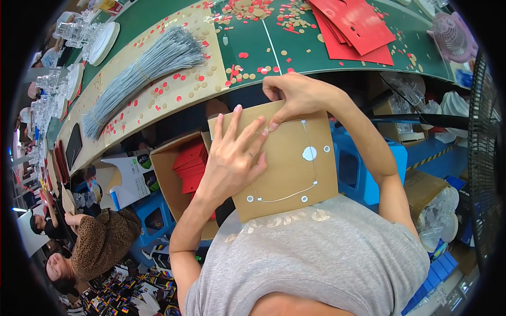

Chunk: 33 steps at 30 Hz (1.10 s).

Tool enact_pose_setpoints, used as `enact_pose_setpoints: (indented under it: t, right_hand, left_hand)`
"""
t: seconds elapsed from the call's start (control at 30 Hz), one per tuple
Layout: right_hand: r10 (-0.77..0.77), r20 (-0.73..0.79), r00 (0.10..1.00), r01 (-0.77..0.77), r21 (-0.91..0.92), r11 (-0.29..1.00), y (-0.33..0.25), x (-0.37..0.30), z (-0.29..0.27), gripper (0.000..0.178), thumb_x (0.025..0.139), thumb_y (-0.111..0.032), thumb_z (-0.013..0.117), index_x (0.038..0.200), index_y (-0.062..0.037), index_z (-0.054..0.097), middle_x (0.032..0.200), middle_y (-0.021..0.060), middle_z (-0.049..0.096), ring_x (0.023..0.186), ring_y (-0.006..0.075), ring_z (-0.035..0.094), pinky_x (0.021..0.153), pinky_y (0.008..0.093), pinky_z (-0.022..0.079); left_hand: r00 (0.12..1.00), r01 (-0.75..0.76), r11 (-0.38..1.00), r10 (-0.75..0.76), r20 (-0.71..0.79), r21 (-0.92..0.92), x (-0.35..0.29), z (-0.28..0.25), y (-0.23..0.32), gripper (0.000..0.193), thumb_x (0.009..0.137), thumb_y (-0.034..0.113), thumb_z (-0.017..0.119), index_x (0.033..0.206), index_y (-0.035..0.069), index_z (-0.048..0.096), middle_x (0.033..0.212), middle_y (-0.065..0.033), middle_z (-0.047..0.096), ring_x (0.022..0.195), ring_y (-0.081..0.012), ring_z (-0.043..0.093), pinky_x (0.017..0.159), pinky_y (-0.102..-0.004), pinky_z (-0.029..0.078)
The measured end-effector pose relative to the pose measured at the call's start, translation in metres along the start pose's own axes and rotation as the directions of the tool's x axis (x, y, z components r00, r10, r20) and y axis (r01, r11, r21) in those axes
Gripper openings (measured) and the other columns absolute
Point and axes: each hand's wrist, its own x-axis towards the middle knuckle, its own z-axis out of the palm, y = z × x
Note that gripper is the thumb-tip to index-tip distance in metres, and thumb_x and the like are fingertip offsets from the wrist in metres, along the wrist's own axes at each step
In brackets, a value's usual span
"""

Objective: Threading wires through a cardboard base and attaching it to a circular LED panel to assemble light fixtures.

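Observation:
A square brown cardboard panel (284, 163) is tilted against my grey shirt. Thin white wire (315, 168) runs around its face in a loop, held by small white clips, with a white oval patch (309, 153) and several ringed holes near it. My left hand (232, 163) lies over the panel's left side with fingers spread, its index fingertip close to my right thumb. At the top edge, my right hand (300, 95) has its thumb pressed on the face by the wire and its fingers curled over the edge. The wire under my fingertips is partly hidden.
A green table (247, 47) ahead carries a bundle of grey wire ties (147, 73), red sheets (353, 26) and scattered round scraps. An open carton (163, 163) of red pieces stands left, a blue stool (369, 168) right. A black fan (485, 158) is at far right; a person (100, 242) sits left.

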Motion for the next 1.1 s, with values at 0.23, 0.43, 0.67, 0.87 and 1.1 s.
enact_pose_setpoints:
  t: [0.23, 0.43, 0.67, 0.87, 1.1]
  right_hand:
    - [0.162, -0.650, 0.742, 0.165, 0.412, 0.896, 0.084, -0.081, 0.028, 0.028, 0.093, -0.005, 0.065, 0.120, -0.0001, 0.066, 0.098, 0.0095, 0.073, 0.089, 0.0146, 0.069, 0.081, 0.0292, 0.055]
    - [0.036, -0.501, 0.865, 0.004, 0.077, 0.997, 0.070, -0.054, 0.113, 0.040, 0.094, -0.009, 0.062, 0.132, 0.0008, 0.060, 0.126, 0.0149, 0.069, 0.117, 0.0294, 0.065, 0.100, 0.0410, 0.051]
    - [-0.053, -0.665, 0.745, 0.059, -0.012, 0.998, -0.026, -0.042, 0.099, 0.045, 0.096, -0.014, 0.062, 0.137, 0.0023, 0.055, 0.134, 0.0174, 0.063, 0.122, 0.0307, 0.061, 0.105, 0.0408, 0.047]
    - [-0.115, -0.767, 0.631, 0.109, -0.060, 0.992, -0.055, -0.045, 0.001, 0.049, 0.098, -0.018, 0.061, 0.141, 0.0035, 0.050, 0.141, 0.0196, 0.057, 0.127, 0.0317, 0.057, 0.109, 0.0407, 0.044]
    - [-0.525, -0.578, 0.625, -0.086, -0.719, 0.689, -0.155, 0.152, -0.218, 0.057, 0.099, -0.046, 0.061, 0.140, -0.0060, 0.058, 0.115, 0.0232, 0.072, 0.109, 0.0380, 0.068, 0.089, 0.0481, 0.051]
  left_hand:
    - [0.960, 0.111, 0.958, -0.172, -0.222, -0.263, -0.003, 0.011, -0.021, 0.044, 0.077, -0.001, 0.074, 0.121, 0.003, 0.073, 0.133, -0.0144, 0.067, 0.136, -0.0348, 0.055, 0.118, -0.0513, 0.037]
    - [0.953, 0.100, 0.936, -0.187, -0.238, -0.337, 0.011, 0.017, -0.038, 0.037, 0.079, -0.001, 0.074, 0.116, 0.003, 0.074, 0.129, -0.0133, 0.069, 0.132, -0.0331, 0.059, 0.115, -0.0517, 0.040]
    - [0.502, -0.064, 0.530, -0.715, -0.486, -0.846, 0.008, 0.002, -0.069, 0.026, 0.100, 0.009, 0.052, 0.110, -0.005, 0.071, 0.112, -0.0142, 0.073, 0.112, -0.0236, 0.068, 0.103, -0.0401, 0.048]
    - [0.218, -0.166, 0.544, -0.793, -0.569, -0.822, 0.011, 0.004, -0.146, 0.023, 0.102, 0.008, 0.051, 0.114, -0.003, 0.067, 0.106, -0.0086, 0.070, 0.100, -0.0149, 0.064, 0.090, -0.0302, 0.048]
    - [0.373, 0.208, 0.871, -0.492, -0.787, -0.445, 0.026, 0.042, -0.179, 0.017, 0.090, -0.002, 0.060, 0.103, 0.003, 0.069, 0.091, -0.0118, 0.067, 0.085, -0.0278, 0.065, 0.078, -0.0358, 0.050]
